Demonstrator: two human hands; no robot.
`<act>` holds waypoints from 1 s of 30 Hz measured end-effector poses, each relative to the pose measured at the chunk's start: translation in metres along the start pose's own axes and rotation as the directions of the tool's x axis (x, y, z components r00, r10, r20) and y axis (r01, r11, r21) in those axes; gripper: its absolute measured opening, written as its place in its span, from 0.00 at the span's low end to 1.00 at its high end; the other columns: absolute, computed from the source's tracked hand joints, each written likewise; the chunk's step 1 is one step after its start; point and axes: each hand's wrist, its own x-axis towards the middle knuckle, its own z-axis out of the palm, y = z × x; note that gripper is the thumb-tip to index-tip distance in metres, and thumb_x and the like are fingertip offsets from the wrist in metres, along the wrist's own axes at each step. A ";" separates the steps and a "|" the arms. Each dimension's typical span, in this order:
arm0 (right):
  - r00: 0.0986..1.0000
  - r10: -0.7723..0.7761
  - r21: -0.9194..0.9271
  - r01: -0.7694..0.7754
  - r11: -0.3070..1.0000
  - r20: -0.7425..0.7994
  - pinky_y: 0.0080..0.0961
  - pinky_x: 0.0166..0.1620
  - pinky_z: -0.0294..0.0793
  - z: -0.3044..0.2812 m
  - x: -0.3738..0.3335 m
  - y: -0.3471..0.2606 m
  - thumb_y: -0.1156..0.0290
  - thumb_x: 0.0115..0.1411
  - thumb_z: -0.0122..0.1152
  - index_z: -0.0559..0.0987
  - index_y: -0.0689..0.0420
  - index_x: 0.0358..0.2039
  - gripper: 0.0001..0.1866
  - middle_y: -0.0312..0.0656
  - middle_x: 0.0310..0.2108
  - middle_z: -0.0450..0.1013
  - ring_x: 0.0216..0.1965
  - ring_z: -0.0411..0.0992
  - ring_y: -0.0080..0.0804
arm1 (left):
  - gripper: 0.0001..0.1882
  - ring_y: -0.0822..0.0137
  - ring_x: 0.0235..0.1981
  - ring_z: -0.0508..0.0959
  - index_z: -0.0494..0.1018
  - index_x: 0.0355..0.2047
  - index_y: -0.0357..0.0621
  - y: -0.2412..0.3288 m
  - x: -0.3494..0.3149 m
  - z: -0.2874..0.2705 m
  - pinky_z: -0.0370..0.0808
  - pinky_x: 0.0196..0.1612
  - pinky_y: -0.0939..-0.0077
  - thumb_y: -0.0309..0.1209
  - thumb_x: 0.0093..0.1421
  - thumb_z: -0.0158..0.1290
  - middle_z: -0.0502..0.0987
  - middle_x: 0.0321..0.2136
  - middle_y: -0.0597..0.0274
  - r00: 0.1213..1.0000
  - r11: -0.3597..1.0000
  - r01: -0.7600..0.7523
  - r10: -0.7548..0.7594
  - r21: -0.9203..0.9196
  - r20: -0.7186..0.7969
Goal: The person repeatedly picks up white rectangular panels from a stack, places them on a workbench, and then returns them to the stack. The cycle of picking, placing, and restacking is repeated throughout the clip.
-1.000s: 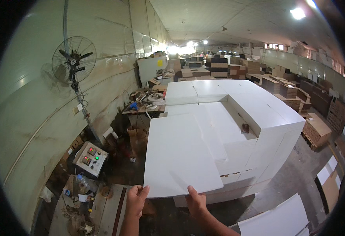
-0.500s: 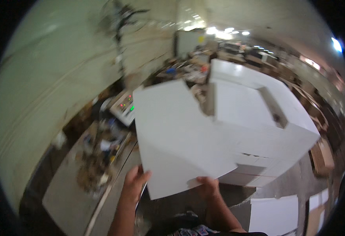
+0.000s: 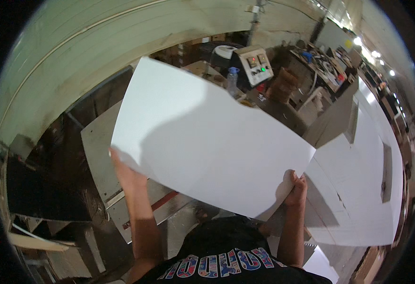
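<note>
A large white sheet of board point(image 3: 207, 142) is held up in front of me, lying across the middle of the view. At its lower left edge my left hand point(image 3: 129, 171) grips it, the fingers partly hidden beneath. My right hand point(image 3: 297, 189) pinches its right edge, thumb on top. Behind and under the sheet stands a grey work table point(image 3: 103, 151). To the right is a big stack of white board point(image 3: 363, 189) with slots cut in it.
A control box point(image 3: 254, 66) with a lit green lamp stands beyond the sheet, next to a clear plastic bottle point(image 3: 232, 81). Farther back a bench point(image 3: 328, 71) is littered with scraps. A greenish wall point(image 3: 84, 42) runs along the left. Wooden shelving point(image 3: 42, 241) is at lower left.
My view has swung left, so the white stack now sits farther right. Both hands still hold the sheet, which has turned and now lies more crosswise over the table.
</note>
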 end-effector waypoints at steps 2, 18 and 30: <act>0.996 0.065 -0.002 -0.065 0.998 0.057 0.42 0.40 0.84 0.014 0.014 0.012 0.63 0.72 0.76 0.84 0.61 0.52 0.17 0.42 0.41 0.84 0.37 0.83 0.38 | 0.40 0.47 0.78 0.69 0.61 0.82 0.41 0.010 0.002 -0.062 0.65 0.80 0.45 0.60 0.86 0.41 0.65 0.80 0.45 0.997 0.996 -0.056 0.060 -0.068 0.051; 0.849 0.503 -0.667 -0.281 0.690 0.163 0.44 0.52 0.81 0.118 0.065 0.127 0.51 0.78 0.66 0.81 0.68 0.63 0.30 0.49 0.46 0.84 0.46 0.82 0.44 | 0.53 0.38 0.70 0.76 0.62 0.79 0.36 -0.126 -0.106 -0.428 0.77 0.69 0.30 0.75 0.79 0.40 0.72 0.73 0.43 0.893 0.982 -0.186 0.188 0.044 -0.409; 0.971 0.223 -0.737 -0.089 0.670 0.085 0.36 0.41 0.75 -0.074 0.140 0.221 0.55 0.79 0.64 0.85 0.69 0.41 0.24 0.40 0.34 0.80 0.35 0.74 0.28 | 0.65 0.42 0.69 0.78 0.62 0.79 0.35 -0.248 -0.149 -0.388 0.78 0.70 0.36 0.84 0.66 0.49 0.75 0.71 0.43 0.838 0.996 -0.085 0.093 0.038 -0.538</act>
